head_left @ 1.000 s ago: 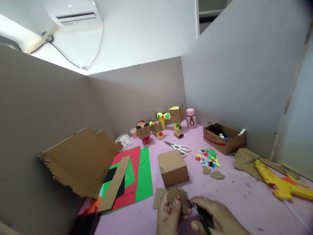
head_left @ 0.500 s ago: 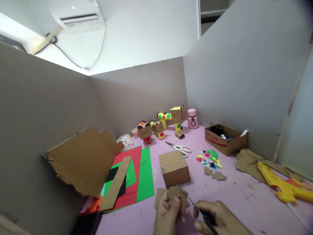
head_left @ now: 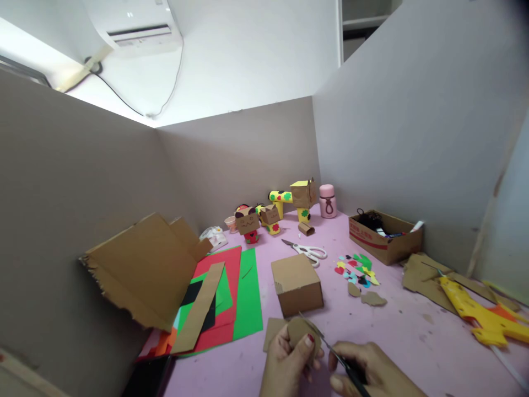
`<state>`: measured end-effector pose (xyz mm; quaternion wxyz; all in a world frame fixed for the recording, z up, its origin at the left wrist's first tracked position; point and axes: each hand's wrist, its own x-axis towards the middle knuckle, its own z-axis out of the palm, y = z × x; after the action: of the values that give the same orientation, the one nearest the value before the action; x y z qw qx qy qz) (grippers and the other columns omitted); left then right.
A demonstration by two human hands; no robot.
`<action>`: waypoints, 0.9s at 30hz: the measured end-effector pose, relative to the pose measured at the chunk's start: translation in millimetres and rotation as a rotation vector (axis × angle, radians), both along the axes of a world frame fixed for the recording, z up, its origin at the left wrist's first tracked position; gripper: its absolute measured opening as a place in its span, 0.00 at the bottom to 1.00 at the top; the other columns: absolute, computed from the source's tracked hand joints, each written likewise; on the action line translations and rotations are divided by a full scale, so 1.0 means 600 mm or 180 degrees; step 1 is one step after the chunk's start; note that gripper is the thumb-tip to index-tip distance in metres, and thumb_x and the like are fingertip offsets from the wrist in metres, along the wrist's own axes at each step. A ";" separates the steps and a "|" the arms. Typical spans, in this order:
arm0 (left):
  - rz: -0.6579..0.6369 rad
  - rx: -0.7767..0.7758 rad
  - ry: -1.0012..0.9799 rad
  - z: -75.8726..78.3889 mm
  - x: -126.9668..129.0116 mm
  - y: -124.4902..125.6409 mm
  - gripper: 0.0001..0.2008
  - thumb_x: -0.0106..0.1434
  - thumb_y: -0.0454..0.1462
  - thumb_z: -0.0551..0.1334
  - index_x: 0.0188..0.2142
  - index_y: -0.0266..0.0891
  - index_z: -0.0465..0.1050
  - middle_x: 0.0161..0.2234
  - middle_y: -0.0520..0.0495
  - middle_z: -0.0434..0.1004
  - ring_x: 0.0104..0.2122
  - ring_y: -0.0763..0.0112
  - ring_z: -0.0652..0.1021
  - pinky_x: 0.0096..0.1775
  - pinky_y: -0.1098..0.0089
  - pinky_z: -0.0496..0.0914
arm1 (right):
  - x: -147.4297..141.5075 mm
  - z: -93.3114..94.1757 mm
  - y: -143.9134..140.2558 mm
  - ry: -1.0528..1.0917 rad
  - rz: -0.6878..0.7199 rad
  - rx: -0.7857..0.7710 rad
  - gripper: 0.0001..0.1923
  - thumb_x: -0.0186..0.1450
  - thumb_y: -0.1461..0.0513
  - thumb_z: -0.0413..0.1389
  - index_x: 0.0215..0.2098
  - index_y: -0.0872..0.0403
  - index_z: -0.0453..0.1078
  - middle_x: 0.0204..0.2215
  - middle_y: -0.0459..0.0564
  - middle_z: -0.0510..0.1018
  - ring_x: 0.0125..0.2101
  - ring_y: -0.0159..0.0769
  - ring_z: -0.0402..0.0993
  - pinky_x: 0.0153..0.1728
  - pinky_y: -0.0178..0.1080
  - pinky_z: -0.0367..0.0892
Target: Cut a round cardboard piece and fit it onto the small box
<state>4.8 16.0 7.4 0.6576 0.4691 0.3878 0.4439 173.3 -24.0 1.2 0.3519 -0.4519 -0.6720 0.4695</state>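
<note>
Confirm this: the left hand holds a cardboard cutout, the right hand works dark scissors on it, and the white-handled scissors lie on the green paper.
Not quite. In the head view the white-handled scissors lie on the pink tabletop, beyond the cardboard box, not on the green paper. The rest holds.

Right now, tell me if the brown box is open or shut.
Shut: the brown box sits upright on the pink table, top flat and closed.

Both hands run off the bottom edge; the right hand [head_left: 372, 372] hides the scissor handles, and the carton's [head_left: 385, 238] contents are too small to tell
</note>
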 end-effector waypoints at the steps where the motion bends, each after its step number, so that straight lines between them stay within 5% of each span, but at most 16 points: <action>1: -0.0010 -0.0007 0.0019 0.001 -0.002 0.001 0.23 0.46 0.51 0.71 0.28 0.35 0.68 0.19 0.51 0.75 0.16 0.82 0.68 0.17 0.79 0.54 | 0.000 0.001 0.000 0.0036 0.0006 -0.0022 0.25 0.53 0.41 0.57 0.27 0.54 0.65 0.20 0.39 0.56 0.23 0.31 0.51 0.23 0.32 0.51; 27: -0.0550 0.0177 0.0136 -0.015 -0.008 0.010 0.22 0.50 0.53 0.67 0.26 0.35 0.69 0.18 0.52 0.71 0.14 0.83 0.63 0.17 0.78 0.54 | -0.006 0.002 0.001 0.0341 0.0168 0.0188 0.26 0.57 0.40 0.53 0.30 0.55 0.67 0.23 0.42 0.61 0.25 0.31 0.54 0.25 0.32 0.52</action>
<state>-0.1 22.1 -1.7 0.6718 0.5282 0.3474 0.3861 169.6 -23.3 2.7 0.3880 -0.3977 -0.6775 0.4821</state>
